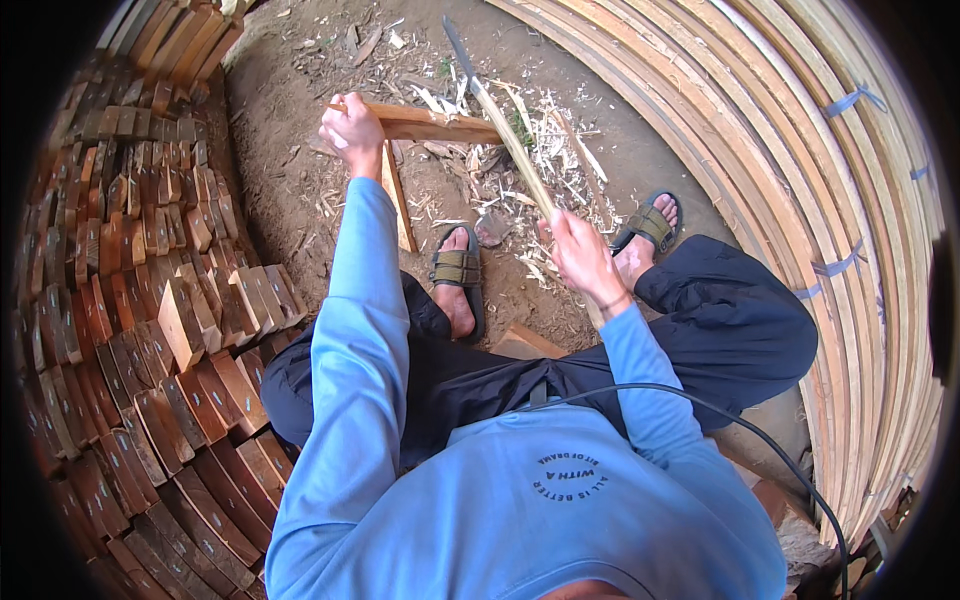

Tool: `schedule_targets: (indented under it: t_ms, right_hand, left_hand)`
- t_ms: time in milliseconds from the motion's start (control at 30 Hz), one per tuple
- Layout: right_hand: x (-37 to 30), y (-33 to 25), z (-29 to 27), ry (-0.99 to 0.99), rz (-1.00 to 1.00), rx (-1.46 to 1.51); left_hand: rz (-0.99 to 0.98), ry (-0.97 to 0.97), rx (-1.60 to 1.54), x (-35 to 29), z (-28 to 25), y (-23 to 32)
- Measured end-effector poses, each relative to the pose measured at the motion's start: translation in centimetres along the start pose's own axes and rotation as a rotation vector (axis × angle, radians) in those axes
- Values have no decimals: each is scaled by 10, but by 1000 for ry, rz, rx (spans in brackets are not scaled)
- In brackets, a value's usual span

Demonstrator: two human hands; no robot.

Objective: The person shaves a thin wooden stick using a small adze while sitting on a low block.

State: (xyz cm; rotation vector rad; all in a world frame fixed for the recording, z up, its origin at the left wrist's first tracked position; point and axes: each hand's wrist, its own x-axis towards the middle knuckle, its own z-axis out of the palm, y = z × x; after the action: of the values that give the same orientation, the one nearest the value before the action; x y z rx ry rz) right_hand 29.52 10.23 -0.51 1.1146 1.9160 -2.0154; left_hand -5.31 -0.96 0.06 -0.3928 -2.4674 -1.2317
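My left hand [352,130] is closed around the left end of a short reddish-brown wooden block [435,124], which lies crosswise ahead of my feet. In my right hand [582,252] is a long-handled knife [520,155]. Its pale wooden shaft runs from under my right forearm up past the right end of the block. The narrow dark blade [459,48] points away from me, beyond the block. Below my left hand, a thin wooden strip [402,200] slants down toward the ground. Pale wood shavings [570,150] are scattered around the block's right end.
Stacked wooden pieces [130,250] rise close along my left side. Long boards [740,150], bundled with blue ties [850,100], line the right. My sandalled feet [457,270] rest on dirt ground [285,170]. A black cable [740,425] crosses my shirt and lap.
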Motion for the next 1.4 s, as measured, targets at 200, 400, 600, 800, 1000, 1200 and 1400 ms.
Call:
schedule_targets:
  t_ms: [200, 400, 600, 800, 1000, 1200, 1400]
  right_hand:
    - [-64, -4, -7, -41, 117, 40]
    - [-72, 26, -12, 286, -225, -442]
    - [-62, 38, -10, 49, 83, 115]
    - [-59, 37, 2, -78, 85, 168]
    - [-53, 45, 30, 42, -52, -88]
    - [-65, 20, 36, -45, 92, 56]
    - [-77, -6, 27, -213, 157, 395]
  left_hand:
    - [-193, 68, 84, 7, 0, -11]
    - [-347, 109, 46, 0, -16, -45]
    - [-311, 38, 112, -5, -16, -41]
    - [-372, 65, 119, -4, -19, -22]
    - [-414, 64, 121, 3, -12, -20]
    - [-397, 83, 129, 5, -5, -10]
    - [-383, 83, 131, 5, -7, -12]
